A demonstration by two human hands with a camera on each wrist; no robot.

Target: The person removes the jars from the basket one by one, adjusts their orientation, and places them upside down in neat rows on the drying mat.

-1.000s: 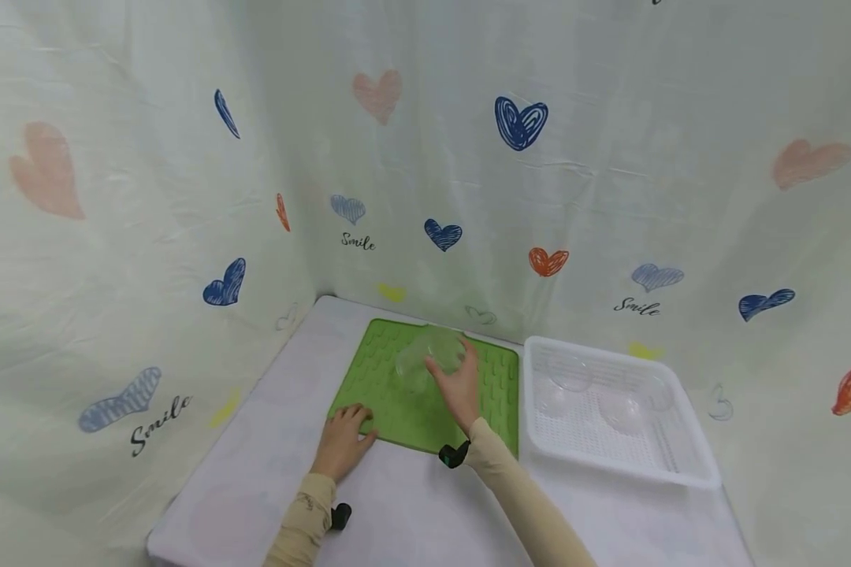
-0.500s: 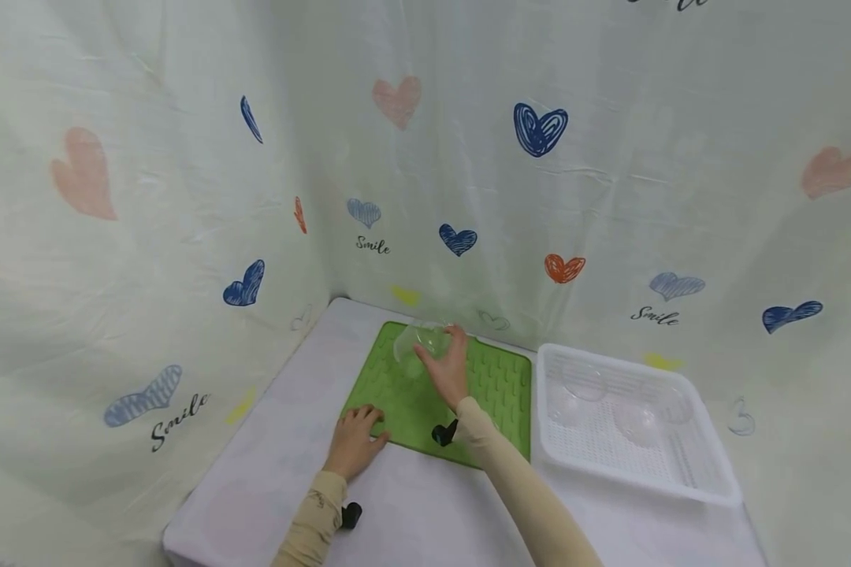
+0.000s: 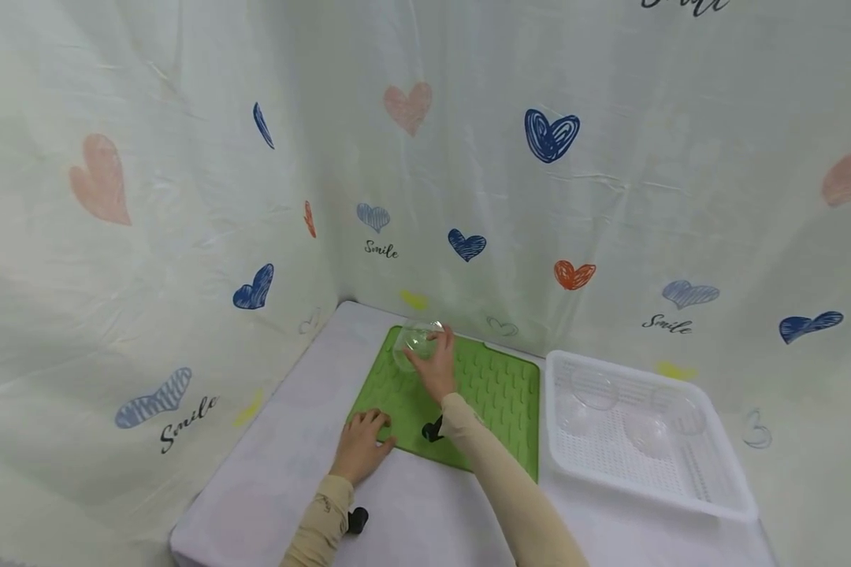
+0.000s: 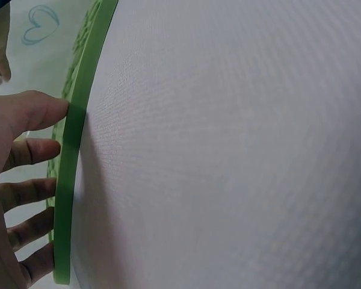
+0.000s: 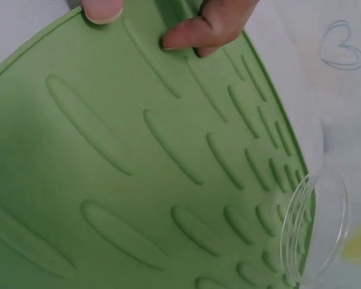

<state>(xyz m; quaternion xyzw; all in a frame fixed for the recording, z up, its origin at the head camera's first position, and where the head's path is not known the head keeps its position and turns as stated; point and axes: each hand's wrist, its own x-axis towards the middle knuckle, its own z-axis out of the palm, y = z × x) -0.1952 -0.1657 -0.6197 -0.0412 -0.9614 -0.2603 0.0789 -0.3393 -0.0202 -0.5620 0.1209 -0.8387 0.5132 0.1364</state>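
My right hand (image 3: 436, 367) pinches a clear round bowl (image 3: 406, 352) over the far left part of a green ridged mat (image 3: 492, 402). Its thumb and fingers are on the bowl's right side. The see-through walls make it hard to tell whether the bowl touches the mat. In the right wrist view the bowl (image 5: 289, 232) appears tilted at the mat's far edge. My left hand (image 3: 360, 446) rests on the near left corner of the mat, its fingers spread and thumb against the edge. In the left wrist view its fingertips touch the green rim (image 4: 72, 144).
A white perforated plastic basket (image 3: 652, 492) stands right of the mat, with several clear bowls (image 3: 647, 435) inside. The white-covered table (image 3: 269, 472) extends left and in front. A pale curtain (image 3: 496, 173) printed with hearts hangs behind and on the left.
My right hand has carried the bowl left and toward the back of the mat. My left hand keeps its place on the mat's corner. The head view has shifted slightly.
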